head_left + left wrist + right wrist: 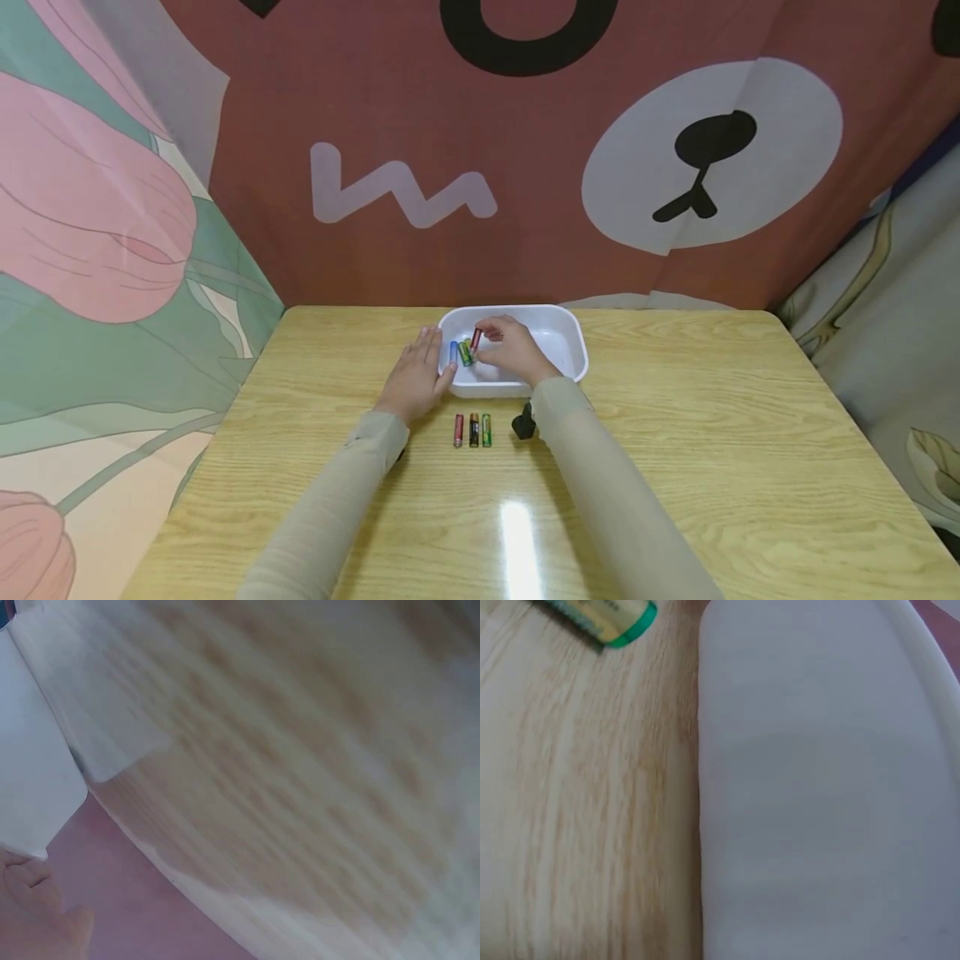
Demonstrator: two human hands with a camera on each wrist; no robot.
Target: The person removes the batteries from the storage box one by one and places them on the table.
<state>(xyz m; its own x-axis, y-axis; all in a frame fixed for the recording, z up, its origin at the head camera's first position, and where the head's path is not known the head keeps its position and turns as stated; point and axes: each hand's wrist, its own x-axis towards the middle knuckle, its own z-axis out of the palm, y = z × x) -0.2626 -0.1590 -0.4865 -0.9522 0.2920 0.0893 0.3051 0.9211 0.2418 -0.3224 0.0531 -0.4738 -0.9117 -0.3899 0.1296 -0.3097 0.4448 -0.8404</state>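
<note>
In the head view a white tray (558,317) stands at the table's back edge. My right hand (513,346) reaches over it and pinches a red battery (476,338) between thumb and fingers. Beside that battery, a blue battery (453,352) and green batteries (466,353) lie at the tray's left end. My left hand (415,379) rests along the tray's left side with its fingers straight. In the left wrist view, part of the left hand (37,911) shows by the tray's corner. The right wrist view shows the tray's outer wall (810,787), not the right hand.
In front of the tray a red battery (459,431), a black battery (474,430) and a green battery (487,430) stand in a row on the wooden table (712,433). A small black object (523,422) sits by the right sleeve. A printed curtain (525,250) hangs behind the table.
</note>
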